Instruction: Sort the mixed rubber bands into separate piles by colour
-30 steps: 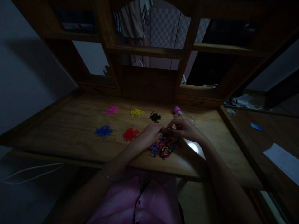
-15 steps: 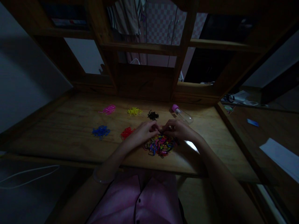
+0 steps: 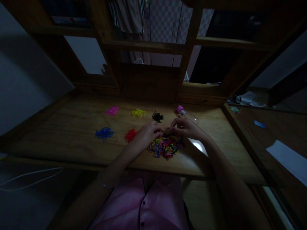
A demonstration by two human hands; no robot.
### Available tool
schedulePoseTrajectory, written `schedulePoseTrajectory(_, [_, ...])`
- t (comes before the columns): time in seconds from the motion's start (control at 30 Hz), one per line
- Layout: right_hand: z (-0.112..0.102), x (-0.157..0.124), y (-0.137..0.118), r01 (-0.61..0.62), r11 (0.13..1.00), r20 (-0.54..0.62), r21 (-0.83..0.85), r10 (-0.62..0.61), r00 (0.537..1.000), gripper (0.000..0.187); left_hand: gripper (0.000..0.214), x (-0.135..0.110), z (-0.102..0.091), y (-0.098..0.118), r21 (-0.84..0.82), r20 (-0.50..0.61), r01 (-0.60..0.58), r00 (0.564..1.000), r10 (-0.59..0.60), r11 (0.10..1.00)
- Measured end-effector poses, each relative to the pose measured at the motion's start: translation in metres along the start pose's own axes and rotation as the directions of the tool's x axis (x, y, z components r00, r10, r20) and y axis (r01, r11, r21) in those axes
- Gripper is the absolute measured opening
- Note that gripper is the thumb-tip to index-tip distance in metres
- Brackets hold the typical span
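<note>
A mixed heap of small, many-coloured rubber bands (image 3: 165, 147) lies on the wooden desk (image 3: 72, 147) in front of me. Just above its far edge, my left hand (image 3: 151, 131) is closed, thumb and fingers pressed together; whatever it holds is too small to make out. My right hand (image 3: 185, 128) pinches a tiny dark bit at its fingertips, close beside the left. Sorted by colour, little piles lie around: red bands (image 3: 130, 135) left of my left hand, black bands (image 3: 157, 117) beyond it, yellow bands (image 3: 138, 112), pink bands (image 3: 112, 111) and blue bands (image 3: 104, 133) farther left.
Behind my right hand lies a clear bottle (image 3: 191, 117) with a pink cap. A wooden shelf unit (image 3: 148, 84) rises along the desk's back. To the right, a lower surface carries white paper (image 3: 287, 159) and a small blue packet (image 3: 259, 124). The room is dim.
My hands have drawn slightly apart above the heap, the right moving a little up and right. The piles and bottle stay in place.
</note>
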State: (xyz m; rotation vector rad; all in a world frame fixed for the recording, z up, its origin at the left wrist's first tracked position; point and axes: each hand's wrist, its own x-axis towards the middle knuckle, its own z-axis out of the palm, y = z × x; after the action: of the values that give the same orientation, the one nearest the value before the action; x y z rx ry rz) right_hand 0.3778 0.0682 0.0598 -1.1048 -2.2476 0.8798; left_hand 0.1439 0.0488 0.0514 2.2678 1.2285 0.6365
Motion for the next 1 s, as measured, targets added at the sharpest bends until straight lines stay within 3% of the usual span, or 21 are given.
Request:
schedulePoseTrajectory(0.13, [-0.002, 0.001, 0.001, 0.011, 0.999, -0.012, 0.044, -0.010, 1.000, 0.019, 0.013, 0.001, -0.001, 0.005, 0.025, 0.116, -0.034, 0.993, 0.031, 0.999])
schedulePoseTrajectory(0.43, [-0.008, 0.000, -0.001, 0.006, 0.993, -0.041, 0.114, -0.001, 0.999, 0.020, 0.015, -0.005, -0.012, 0.009, -0.014, 0.188, -0.062, 0.980, 0.063, 0.998])
schedulePoseTrajectory(0.67, [-0.011, 0.001, -0.009, 0.004, 0.975, 0.001, 0.223, -0.004, 1.000, 0.023, 0.020, -0.005, -0.012, 0.004, -0.097, 0.080, -0.050, 0.995, 0.058, 0.994])
schedulePoseTrajectory(0.77, [-0.009, 0.001, -0.006, -0.021, 0.953, 0.004, 0.301, 0.021, 1.000, 0.023, 0.018, 0.001, -0.007, 0.002, -0.180, -0.003, 0.015, 1.000, -0.016, 0.983])
schedulePoseTrajectory(0.83, [-0.008, 0.000, -0.004, -0.041, 0.935, 0.002, 0.352, 0.043, 0.999, 0.023, 0.016, 0.005, -0.004, 0.003, -0.340, 0.007, 0.100, 0.995, -0.104, 0.935])
schedulePoseTrajectory(1.0, [-0.005, 0.001, -0.004, -0.061, 0.894, 0.005, 0.444, 0.065, 0.998, 0.025, 0.013, 0.008, -0.003, 0.016, -0.687, 0.149, 0.242, 0.970, -0.193, 0.685])
